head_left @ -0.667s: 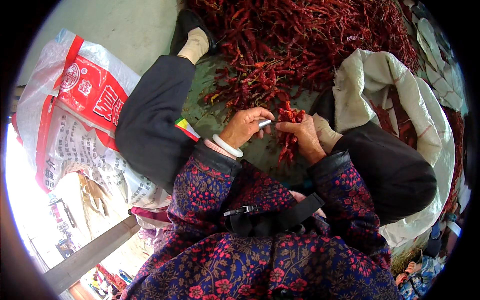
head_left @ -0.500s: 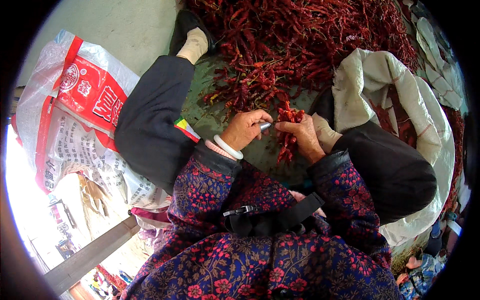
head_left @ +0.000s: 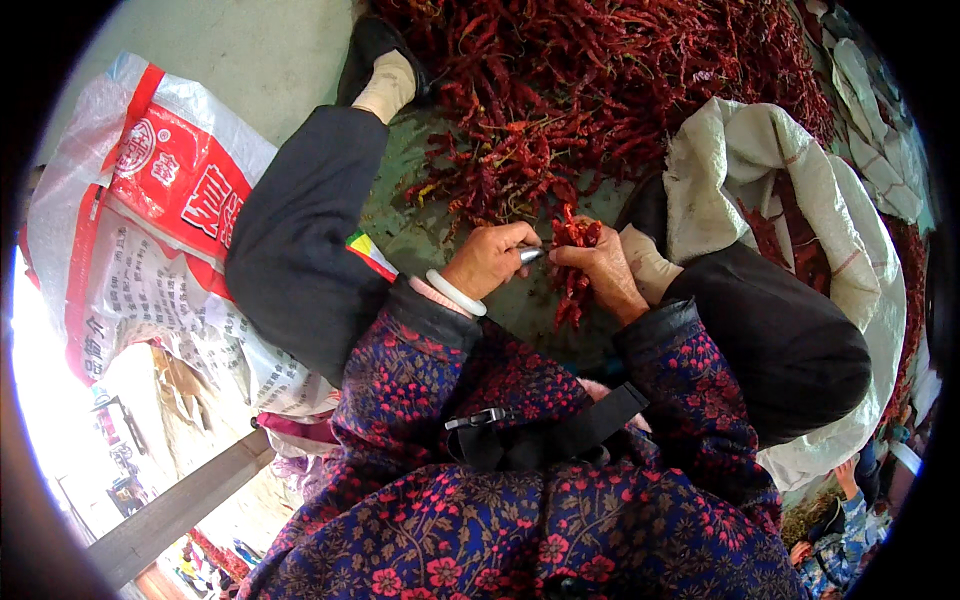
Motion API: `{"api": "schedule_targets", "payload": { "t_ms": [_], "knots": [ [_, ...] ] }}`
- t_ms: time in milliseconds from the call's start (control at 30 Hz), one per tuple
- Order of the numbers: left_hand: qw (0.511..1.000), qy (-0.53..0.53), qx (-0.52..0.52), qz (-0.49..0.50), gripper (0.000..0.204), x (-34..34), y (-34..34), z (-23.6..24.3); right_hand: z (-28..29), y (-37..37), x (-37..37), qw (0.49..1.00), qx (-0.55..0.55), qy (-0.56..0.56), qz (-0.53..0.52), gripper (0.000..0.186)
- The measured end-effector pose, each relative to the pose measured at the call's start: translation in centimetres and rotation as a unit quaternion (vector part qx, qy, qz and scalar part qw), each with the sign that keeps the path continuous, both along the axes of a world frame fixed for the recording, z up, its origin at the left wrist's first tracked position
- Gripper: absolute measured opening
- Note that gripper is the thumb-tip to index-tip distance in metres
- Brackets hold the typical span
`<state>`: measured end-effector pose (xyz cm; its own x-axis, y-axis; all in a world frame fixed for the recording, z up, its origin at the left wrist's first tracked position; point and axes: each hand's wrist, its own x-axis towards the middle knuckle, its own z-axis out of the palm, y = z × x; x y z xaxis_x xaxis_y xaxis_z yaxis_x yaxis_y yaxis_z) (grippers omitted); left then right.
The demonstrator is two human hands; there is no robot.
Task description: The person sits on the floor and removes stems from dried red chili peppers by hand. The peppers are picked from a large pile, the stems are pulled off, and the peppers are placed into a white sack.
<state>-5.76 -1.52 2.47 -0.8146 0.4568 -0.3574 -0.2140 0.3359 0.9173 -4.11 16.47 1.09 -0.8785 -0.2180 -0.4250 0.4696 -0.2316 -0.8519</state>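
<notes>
My right hand is closed around a bunch of dried red chilies, which poke out above and below the fingers. Just left of it, my left hand has its fingers drawn together at a small silvery metal piece. Whether that piece is a tool or a cap worn on a finger I cannot make out. The metal tip comes close to my right fingertips and the chilies. Beyond both hands, a large heap of dried red chilies spreads over the floor.
A white woven sack with its mouth open stands at the right and has chilies inside. To the left lies a red and white printed sack. My bent legs flank the work. A wooden bar and another person's sleeve show low down.
My hands stay nearly in place, the metal tip slightly nearer my right fingertips. At the lower right the other person has shifted, and a raised hand now shows there.
</notes>
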Motion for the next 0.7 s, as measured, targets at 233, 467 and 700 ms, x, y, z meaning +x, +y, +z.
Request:
{"api": "schedule_targets", "payload": {
  "t_ms": [233,467,700],
  "knots": [
    [0.996,0.066,-0.032,0.060,0.015,0.9,1.1,-1.4,-0.1,-0.4,0.4,0.997,0.063,0.032,-0.020,0.018],
    [0.954,0.228,-0.149,0.128,0.012,1.6,0.6,-6.7,1.4,-2.1,2.0,0.977,0.156,0.139,-0.032,0.024],
    [0.924,0.353,-0.147,0.007,0.011,4.5,2.2,-7.4,9.7,2.7,-2.6,0.961,0.166,0.188,-0.114,0.025]
  ]
}}
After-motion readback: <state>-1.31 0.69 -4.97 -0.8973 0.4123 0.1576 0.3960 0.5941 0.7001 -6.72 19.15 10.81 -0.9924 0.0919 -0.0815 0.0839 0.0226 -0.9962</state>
